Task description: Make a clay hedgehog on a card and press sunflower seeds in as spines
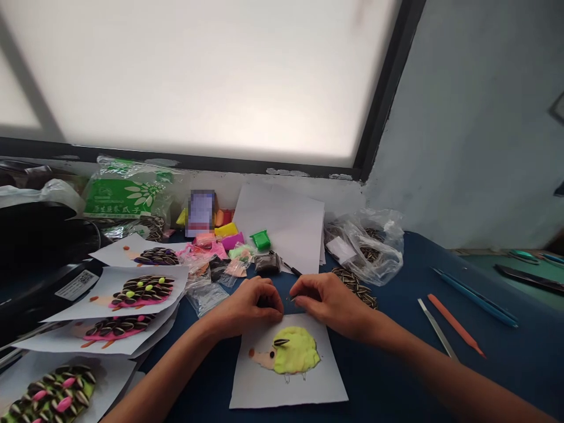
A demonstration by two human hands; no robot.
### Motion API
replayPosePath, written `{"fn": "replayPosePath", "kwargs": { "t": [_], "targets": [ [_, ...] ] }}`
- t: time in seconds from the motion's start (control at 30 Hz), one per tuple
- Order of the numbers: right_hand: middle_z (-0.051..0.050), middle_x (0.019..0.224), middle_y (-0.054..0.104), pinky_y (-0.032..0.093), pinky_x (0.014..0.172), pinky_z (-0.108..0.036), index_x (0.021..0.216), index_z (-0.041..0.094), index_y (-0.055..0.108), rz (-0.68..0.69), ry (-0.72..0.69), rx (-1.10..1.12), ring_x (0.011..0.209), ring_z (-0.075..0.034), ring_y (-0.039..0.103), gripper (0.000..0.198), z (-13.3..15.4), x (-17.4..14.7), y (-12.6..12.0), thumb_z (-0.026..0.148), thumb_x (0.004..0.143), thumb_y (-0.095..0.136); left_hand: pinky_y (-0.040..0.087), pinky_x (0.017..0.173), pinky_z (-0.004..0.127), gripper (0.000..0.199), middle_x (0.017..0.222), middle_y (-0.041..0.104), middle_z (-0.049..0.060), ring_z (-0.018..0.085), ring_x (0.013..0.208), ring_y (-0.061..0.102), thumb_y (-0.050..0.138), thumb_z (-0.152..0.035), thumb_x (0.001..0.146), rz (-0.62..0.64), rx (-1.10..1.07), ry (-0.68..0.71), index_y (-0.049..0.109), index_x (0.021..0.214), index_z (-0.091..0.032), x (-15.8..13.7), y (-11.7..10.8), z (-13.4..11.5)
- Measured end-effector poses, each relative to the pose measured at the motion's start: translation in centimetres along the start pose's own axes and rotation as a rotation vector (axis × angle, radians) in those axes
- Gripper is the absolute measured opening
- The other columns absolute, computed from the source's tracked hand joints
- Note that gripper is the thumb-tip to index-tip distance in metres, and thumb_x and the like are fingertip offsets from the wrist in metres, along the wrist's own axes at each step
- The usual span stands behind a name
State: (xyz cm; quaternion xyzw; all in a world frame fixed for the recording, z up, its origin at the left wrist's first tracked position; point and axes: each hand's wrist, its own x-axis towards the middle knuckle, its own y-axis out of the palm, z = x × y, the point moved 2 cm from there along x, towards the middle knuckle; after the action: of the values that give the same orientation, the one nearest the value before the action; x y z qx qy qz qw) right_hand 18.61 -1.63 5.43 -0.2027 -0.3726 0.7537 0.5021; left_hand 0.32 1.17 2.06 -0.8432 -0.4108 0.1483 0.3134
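A white sheet (288, 395) bears a hedgehog picture with a yellow clay body (299, 352), a pale snout and a dark eye. One striped sunflower seed (282, 342) is set in the clay near the head. Over the sheet's top left edge, my left hand (255, 302) is closed with its fingers curled; what they hold, if anything, is hidden. Across a small gap, my right hand (326, 302) pinches a small sunflower seed (291, 298) between thumb and forefinger, only its tip showing. Just behind that hand lies a pile of sunflower seeds (356, 288).
Finished hedgehog pictures (176, 281) overlap at left. Behind are clay packets (229, 236), a green seed bag (118, 197), blank paper (277, 220) and a plastic bag of seeds (374, 247). At right lie an orange tool (456, 323), a pale blade-like tool (436, 329) and blue tweezers (476, 298).
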Motion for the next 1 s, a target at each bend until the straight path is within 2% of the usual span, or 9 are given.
{"fn": "replayPosePath", "kwargs": {
  "t": [0.1,0.23,0.4,0.5,0.63,0.87,1.0],
  "targets": [
    [-0.001,0.075,0.068,0.042,0.063,-0.022,0.086,0.016,0.072,-0.042,-0.032,-0.088,0.066,-0.012,0.058,0.015,-0.7,0.5,0.2,0.011,0.085,0.058,0.041,0.072,0.025,0.011,0.081,0.058,0.001,0.018,0.085,0.054,0.064,-0.029,0.075,0.002,0.013,0.004,0.071,0.077,-0.02,0.0,0.0,-0.1],
    [-0.003,0.087,0.069,0.045,0.071,-0.024,0.083,0.019,0.074,-0.034,-0.055,-0.205,0.076,-0.014,0.062,0.016,-1.4,0.8,0.3,0.008,0.081,0.062,0.041,0.072,0.025,0.01,0.08,0.059,0.001,0.017,0.084,0.054,0.064,-0.027,0.075,0.011,0.001,0.013,0.071,0.076,-0.02,0.1,0.0,-0.1],
    [-0.002,0.083,0.07,0.045,0.07,-0.024,0.08,0.019,0.075,-0.02,-0.06,-0.297,0.075,-0.014,0.063,0.018,-1.2,0.6,0.0,0.007,0.082,0.062,0.041,0.072,0.025,0.009,0.081,0.059,0.001,0.017,0.085,0.054,0.065,-0.026,0.075,0.006,-0.012,0.005,0.072,0.075,-0.02,0.0,0.0,-0.2],
    [-0.003,0.087,0.071,0.046,0.075,-0.025,0.087,0.019,0.075,-0.008,-0.107,-0.235,0.079,-0.014,0.064,0.02,-0.2,0.2,-0.4,0.006,0.083,0.061,0.041,0.071,0.025,0.009,0.082,0.058,0.001,0.017,0.085,0.053,0.066,-0.026,0.074,0.003,-0.016,-0.006,0.072,0.075,-0.02,0.0,0.0,-0.1],
    [-0.002,0.086,0.071,0.046,0.073,-0.023,0.087,0.019,0.076,0.108,-0.151,-0.126,0.078,-0.014,0.063,0.021,1.2,-0.6,-0.4,0.005,0.082,0.061,0.04,0.071,0.024,0.011,0.083,0.058,0.0,0.017,0.086,0.053,0.066,-0.03,0.076,-0.009,-0.017,0.013,0.072,0.077,-0.02,0.0,0.0,0.2],
    [-0.003,0.083,0.067,0.044,0.068,-0.022,0.089,0.018,0.076,0.065,-0.189,-0.062,0.074,-0.012,0.061,0.015,1.5,-1.4,1.0,0.012,0.085,0.063,0.038,0.074,0.025,0.012,0.081,0.059,-0.001,0.017,0.087,0.051,0.068,-0.033,0.076,-0.031,-0.002,0.017,0.072,0.073,-0.022,0.0,0.2,0.5],
    [-0.002,0.081,0.063,0.043,0.066,-0.02,0.088,0.019,0.077,0.091,-0.185,-0.072,0.071,-0.011,0.06,0.017,1.4,-1.4,1.6,0.01,0.085,0.062,0.037,0.074,0.025,0.01,0.08,0.059,-0.001,0.016,0.086,0.051,0.067,-0.03,0.075,-0.025,-0.002,0.004,0.072,0.073,-0.021,0.0,0.2,0.2]
  ]
}}
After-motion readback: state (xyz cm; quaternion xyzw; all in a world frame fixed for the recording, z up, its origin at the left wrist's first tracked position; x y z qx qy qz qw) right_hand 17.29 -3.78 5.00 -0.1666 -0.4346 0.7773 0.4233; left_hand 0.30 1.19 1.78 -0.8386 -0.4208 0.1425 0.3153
